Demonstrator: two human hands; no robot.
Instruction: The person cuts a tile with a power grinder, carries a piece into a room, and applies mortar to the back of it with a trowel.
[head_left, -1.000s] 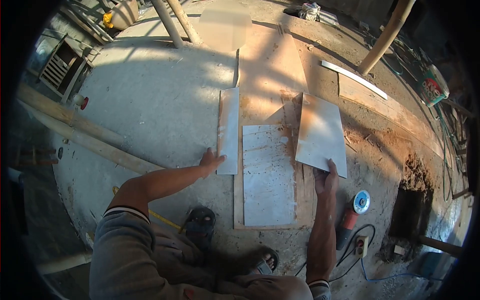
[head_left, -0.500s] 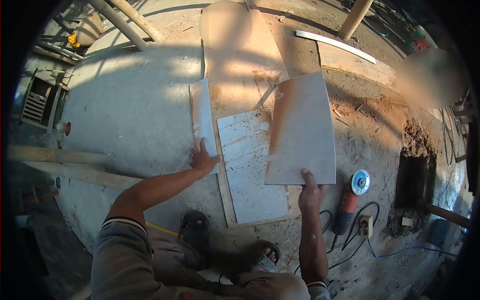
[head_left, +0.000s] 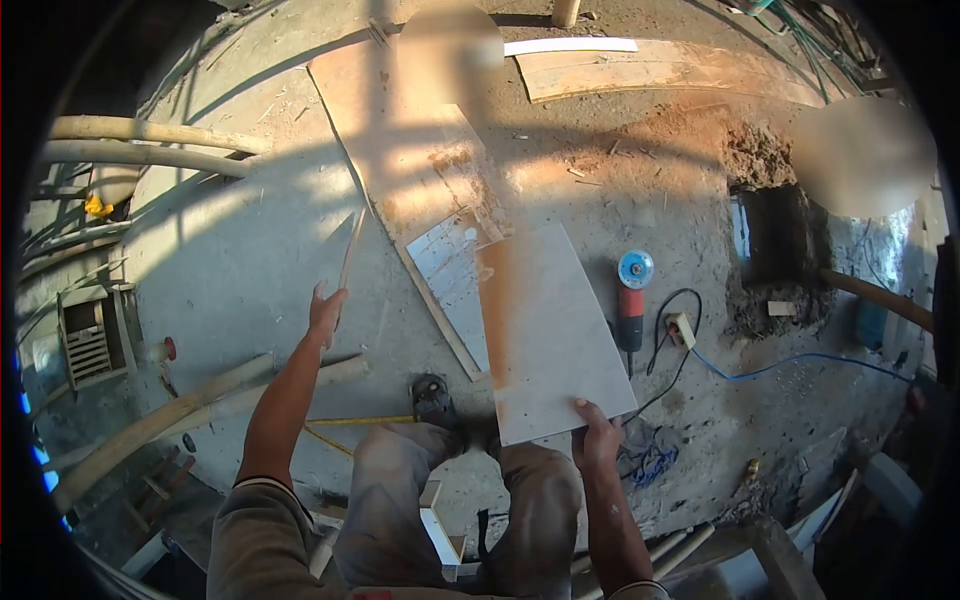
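Angle grinder (head_left: pixel 630 300) right of centre, socket block (head_left: pixel 683 329) just beside it, blue cable (head_left: pixel 800 357) trailing right. Plywood sheet (head_left: pixel 400 140) upper middle, dirt hole (head_left: pixel 775 240) upper right, bamboo poles (head_left: pixel 150 140) upper left.

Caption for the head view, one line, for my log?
Person's left hand holds a tile strip, right hand a large tile, above a board; grinder on the floor.

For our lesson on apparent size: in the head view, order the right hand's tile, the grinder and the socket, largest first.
1. Tile, though it is held nearer the camera.
2. Grinder.
3. Socket.
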